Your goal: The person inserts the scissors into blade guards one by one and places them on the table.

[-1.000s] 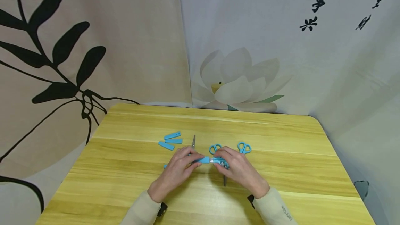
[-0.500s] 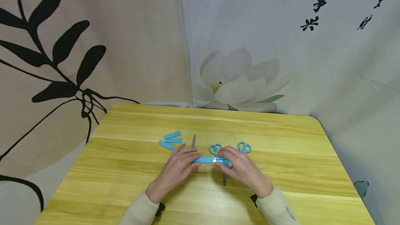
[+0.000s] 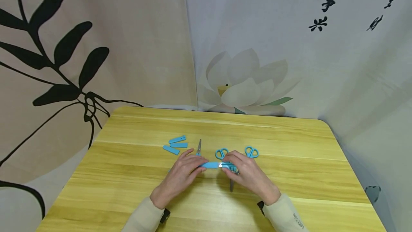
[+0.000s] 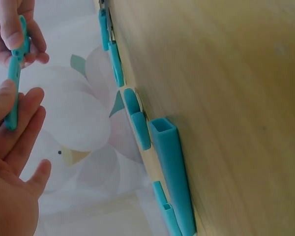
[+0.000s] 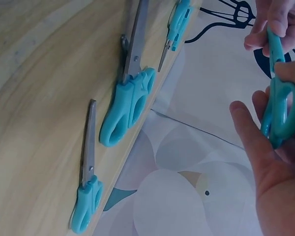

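Observation:
In the head view my left hand (image 3: 180, 176) pinches a blue blade cover (image 3: 210, 165) between thumb and fingers, above the table. The cover sits over the blades of a pair of scissors; a short strip of metal (image 3: 220, 165) shows between cover and handles. My right hand (image 3: 252, 178) holds those scissors by their blue handles (image 5: 287, 115), thumb on one side in the right wrist view. Beneath the hands lie more blue-handled scissors (image 5: 125, 105), their blades pointing toward me in the head view. The blade tips inside the cover are hidden.
Several loose blue covers (image 3: 178, 145) lie at the back left; a nearer one (image 4: 172, 172) shows large in the left wrist view. Other scissors (image 3: 199, 148) lie behind my left hand, and another pair (image 3: 251, 152) beyond my right. A printed curtain (image 3: 251, 46) hangs behind the wooden table (image 3: 289, 142).
Both hands have shifted slightly: the right, with the scissors and cover, a little to the right, while the left fingertips sit farther back along the cover. The things on the table have not moved.

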Demonstrator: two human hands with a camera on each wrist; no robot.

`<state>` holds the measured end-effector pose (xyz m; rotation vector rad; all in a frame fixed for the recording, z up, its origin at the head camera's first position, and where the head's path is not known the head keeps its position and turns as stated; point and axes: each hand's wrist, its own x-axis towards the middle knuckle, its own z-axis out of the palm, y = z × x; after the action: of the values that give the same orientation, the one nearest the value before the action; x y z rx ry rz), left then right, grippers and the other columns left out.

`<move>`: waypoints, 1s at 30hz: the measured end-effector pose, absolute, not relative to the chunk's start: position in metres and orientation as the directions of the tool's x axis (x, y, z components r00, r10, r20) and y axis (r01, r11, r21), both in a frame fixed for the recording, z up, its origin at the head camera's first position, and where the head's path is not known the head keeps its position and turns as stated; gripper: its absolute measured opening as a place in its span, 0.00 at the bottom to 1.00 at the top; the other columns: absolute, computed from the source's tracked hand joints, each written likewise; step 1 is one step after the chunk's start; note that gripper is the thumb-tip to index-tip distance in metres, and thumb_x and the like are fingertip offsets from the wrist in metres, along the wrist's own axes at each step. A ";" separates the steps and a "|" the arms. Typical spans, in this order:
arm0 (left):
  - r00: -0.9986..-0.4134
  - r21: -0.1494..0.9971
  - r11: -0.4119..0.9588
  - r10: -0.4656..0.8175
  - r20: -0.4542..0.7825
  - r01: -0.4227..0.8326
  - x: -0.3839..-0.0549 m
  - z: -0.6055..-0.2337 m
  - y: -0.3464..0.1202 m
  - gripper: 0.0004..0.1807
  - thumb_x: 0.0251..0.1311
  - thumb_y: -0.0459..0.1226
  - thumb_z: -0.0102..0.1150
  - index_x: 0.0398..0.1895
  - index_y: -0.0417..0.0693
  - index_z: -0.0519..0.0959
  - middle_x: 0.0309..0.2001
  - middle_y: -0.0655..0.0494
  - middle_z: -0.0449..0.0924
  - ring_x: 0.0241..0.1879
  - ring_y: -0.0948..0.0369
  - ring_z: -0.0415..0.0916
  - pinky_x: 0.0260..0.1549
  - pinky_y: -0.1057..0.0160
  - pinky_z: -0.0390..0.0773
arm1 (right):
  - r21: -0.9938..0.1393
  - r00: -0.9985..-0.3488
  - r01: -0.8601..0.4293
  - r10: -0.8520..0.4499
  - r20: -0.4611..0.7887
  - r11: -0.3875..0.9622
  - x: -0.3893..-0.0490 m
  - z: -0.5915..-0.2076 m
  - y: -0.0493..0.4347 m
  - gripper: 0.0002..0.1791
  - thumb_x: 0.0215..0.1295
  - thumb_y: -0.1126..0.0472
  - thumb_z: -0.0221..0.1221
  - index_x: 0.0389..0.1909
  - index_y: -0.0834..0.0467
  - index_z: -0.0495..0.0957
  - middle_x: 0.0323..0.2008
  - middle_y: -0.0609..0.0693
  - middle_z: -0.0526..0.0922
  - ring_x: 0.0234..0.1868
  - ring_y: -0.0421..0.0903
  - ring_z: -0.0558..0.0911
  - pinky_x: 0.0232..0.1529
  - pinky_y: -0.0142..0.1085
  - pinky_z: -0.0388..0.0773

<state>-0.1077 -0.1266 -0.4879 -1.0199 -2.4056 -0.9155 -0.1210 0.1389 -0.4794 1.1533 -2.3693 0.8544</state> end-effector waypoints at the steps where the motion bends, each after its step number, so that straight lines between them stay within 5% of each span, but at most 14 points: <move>1: -0.666 0.417 0.526 0.497 0.557 0.741 -0.108 -0.487 -0.126 0.12 0.62 0.34 0.72 0.48 0.44 0.88 0.47 0.55 0.89 0.50 0.58 0.85 0.69 0.43 0.69 | -0.359 -0.599 -0.798 -0.573 0.559 0.483 -0.121 -0.479 0.139 0.13 0.59 0.65 0.75 0.43 0.59 0.83 0.44 0.47 0.84 0.41 0.41 0.84 0.41 0.30 0.85; 30: -0.654 0.403 0.523 0.506 0.562 0.751 -0.111 -0.485 -0.126 0.12 0.61 0.33 0.72 0.48 0.44 0.88 0.46 0.55 0.89 0.50 0.58 0.85 0.69 0.42 0.69 | -0.341 -0.597 -0.798 -0.570 0.565 0.497 -0.121 -0.472 0.133 0.15 0.56 0.66 0.76 0.42 0.59 0.83 0.44 0.48 0.84 0.41 0.41 0.85 0.41 0.30 0.85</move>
<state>-0.1107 -0.1256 -0.4851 -1.0367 -2.3915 -0.8982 -0.1208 0.1333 -0.4722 1.1379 -2.3664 0.8280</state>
